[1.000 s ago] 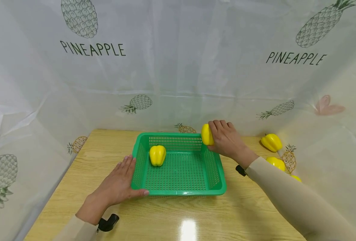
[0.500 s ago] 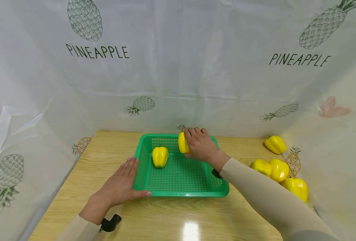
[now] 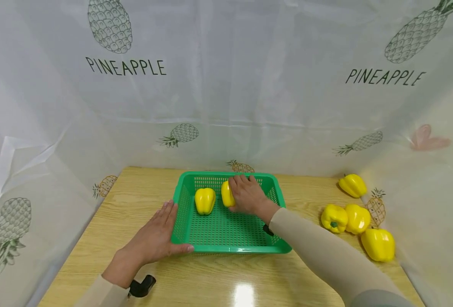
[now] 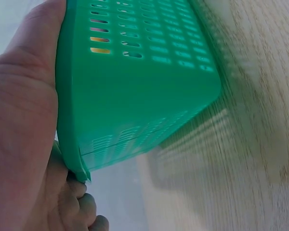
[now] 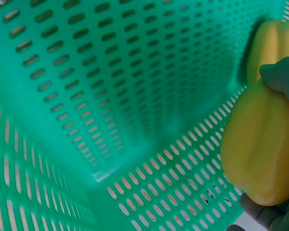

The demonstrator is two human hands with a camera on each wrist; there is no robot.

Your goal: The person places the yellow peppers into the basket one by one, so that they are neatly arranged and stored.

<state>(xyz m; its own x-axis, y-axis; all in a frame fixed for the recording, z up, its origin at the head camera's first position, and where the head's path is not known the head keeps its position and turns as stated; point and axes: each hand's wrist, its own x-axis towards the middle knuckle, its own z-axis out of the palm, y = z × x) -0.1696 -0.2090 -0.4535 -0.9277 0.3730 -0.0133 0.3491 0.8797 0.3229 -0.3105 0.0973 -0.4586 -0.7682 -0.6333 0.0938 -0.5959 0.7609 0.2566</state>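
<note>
A green plastic basket [image 3: 229, 249] stands on the wooden table. Inside it, toward the left, one yellow bell pepper [image 3: 205, 201] sits upright. My right hand [image 3: 247, 196] is down in the basket and grips a second yellow bell pepper [image 3: 227, 194], just right of the first; in the right wrist view the thumb and fingers hold this gripped pepper [image 5: 262, 144] at both ends. My left hand [image 3: 153, 234] rests against the basket's left front corner, fingers straight along the left rim and thumb on the front rim. From the left wrist, the palm [image 4: 19, 130] lies along the rim.
Several yellow bell peppers lie on the table to the right: one at the back [image 3: 353, 185], two touching in the middle, and a front one [image 3: 378, 244] nearest the right edge. A pineapple-printed sheet [image 3: 230, 85] hangs behind the table and along its sides.
My right hand has carried its bell pepper leftward from over the basket's right rear corner and lowered it into the basket beside the other. The left hand stays at the corner.
</note>
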